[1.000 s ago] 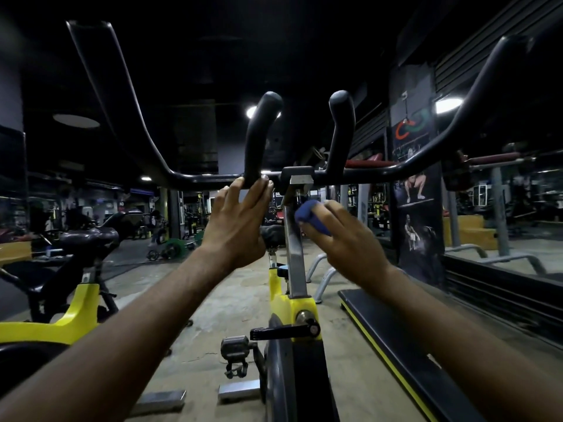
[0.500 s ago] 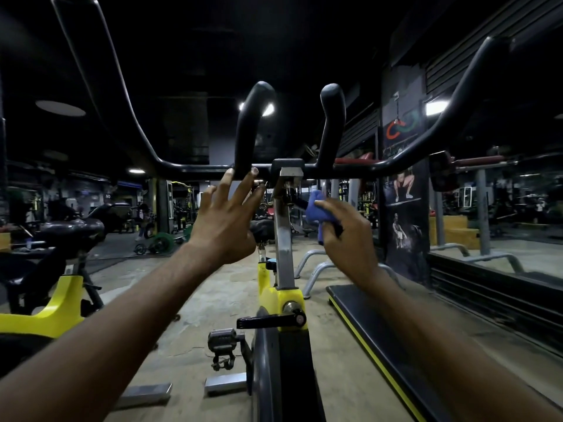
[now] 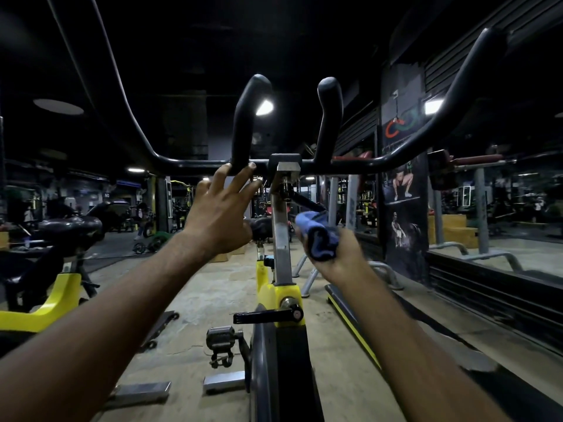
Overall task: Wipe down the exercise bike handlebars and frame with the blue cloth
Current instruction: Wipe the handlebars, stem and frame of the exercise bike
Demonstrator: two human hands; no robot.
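Site: commercial gym floor, dim, ceiling spot lighting.

Evidence: black handlebars [image 3: 304,162] on a steel post [image 3: 281,233] over a yellow frame [image 3: 278,295] at 12 o'clock; second yellow spin bike [image 3: 61,287] at 9 o'clock. Weight plates [image 3: 152,240] on the concrete floor [image 3: 195,303] at 11 o'clock. Fitness poster [image 3: 402,208] with exercising figures at 1 o'clock; mirror wall [image 3: 518,214] and padded bench [image 3: 475,161] at 2–3 o'clock. Racks far back, detail unclear.

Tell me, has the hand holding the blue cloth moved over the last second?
Yes. The right hand with the bunched blue cloth has slid rightward, off the upright silver metal post.
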